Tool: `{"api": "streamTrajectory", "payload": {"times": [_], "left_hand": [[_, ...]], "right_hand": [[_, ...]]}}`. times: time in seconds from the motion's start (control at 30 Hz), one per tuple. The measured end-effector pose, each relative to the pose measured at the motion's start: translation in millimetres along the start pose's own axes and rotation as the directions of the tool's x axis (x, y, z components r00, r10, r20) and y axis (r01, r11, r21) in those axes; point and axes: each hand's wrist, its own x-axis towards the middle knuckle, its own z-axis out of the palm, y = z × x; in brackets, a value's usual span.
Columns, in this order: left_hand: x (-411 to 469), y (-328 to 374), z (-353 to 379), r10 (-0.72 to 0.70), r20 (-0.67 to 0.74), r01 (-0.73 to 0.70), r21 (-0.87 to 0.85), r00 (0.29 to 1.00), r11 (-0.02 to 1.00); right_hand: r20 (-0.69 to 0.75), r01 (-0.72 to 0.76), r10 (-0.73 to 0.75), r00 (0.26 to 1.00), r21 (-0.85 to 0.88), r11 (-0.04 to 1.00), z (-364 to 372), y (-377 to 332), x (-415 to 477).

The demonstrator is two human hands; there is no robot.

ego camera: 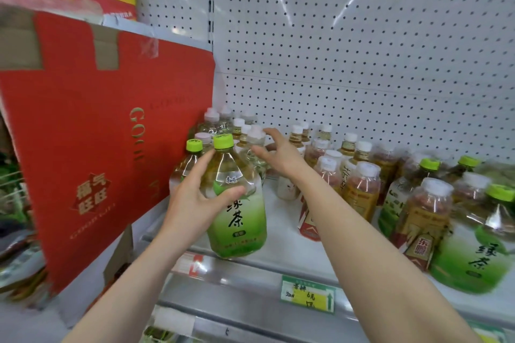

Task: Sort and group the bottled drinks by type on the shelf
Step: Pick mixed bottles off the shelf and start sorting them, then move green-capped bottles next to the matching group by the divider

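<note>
Now left fingers (199, 167) clasp the green-tea bottle (240, 221) — right fingers (276, 137) spread just behind it.

White shelf (281, 234) carries bottled drinks (362, 192), cartons (309, 227).

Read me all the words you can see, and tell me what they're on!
"绿茶": green bottle in the left hand.
"绿茶": right green bottle.
"福气旺旺" and "GOO...": red box.
"6元": price tag.
Labels on the brown bottles: too blurred.

left hand (195, 203): is raised, fingers and thumb are curled round green tea bottle (239, 221) | right hand (278, 154): is stretched forward, fingers are spread, nothing is held
</note>
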Motion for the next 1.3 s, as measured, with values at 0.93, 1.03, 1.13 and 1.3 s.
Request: {"api": "streamTrajectory", "payload": {"times": [0.93, 1.03, 1.13, 1.3], "left_hand": [[-49.0, 113.6, 302.4, 0.322, 0.395, -0.389, 0.102, 0.861, 0.916], [-57.8, 136.0, 325.8, 0.445, 0.222, -0.496, 0.348, 0.868, 0.795], [-65.7, 148.4, 346.9, 0.442, 0.237, -0.501, 0.390, 0.865, 0.772], [-77.9, 149.1, 381.7, 0.245, 0.359, -0.360, 0.302, 0.901, 0.883]], "right_hand": [[-0.623, -0.034, 0.320, 0.714, 0.425, 0.904, -218.5, 193.3, -295.8], [-0.622, -0.045, 0.332, 0.709, 0.430, 0.902, -252.5, 219.5, -306.6], [-0.603, -0.041, 0.325, 0.729, 0.435, 0.899, -275.5, 248.6, -311.6], [-0.549, -0.053, 0.325, 0.770, 0.453, 0.890, -294.0, 281.6, -312.4]]}}
